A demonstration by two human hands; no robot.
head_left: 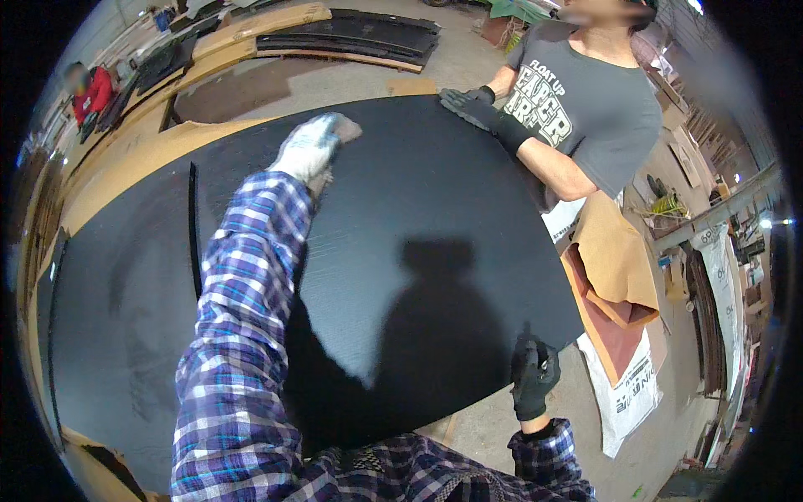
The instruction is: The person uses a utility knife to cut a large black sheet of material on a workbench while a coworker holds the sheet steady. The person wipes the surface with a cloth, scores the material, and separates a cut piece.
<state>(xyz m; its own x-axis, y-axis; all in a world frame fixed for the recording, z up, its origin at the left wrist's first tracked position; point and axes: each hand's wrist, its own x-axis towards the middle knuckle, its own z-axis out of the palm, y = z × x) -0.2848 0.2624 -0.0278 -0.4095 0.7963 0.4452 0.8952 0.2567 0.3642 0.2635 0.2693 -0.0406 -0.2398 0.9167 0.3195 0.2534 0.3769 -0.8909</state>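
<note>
One black board (401, 192) lies under the left hand (316, 149), and toward ten o'clock from the right hand (535, 381). Both look half curled; I can't tell what they hold.

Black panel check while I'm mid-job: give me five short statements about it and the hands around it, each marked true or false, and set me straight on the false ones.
1. The right hand is at the near edge of the black panel, by its right corner. True.
2. Both of the person's hands wear white gloves. False: the left hand has a pale glove, the right a dark one.
3. A co-worker's gloved hand is near the panel's far right corner. True.
4. The right hand reaches farther out than the left. False: the left reaches farther.
5. A folded brown sheet is to the right of the panel. True.
</note>
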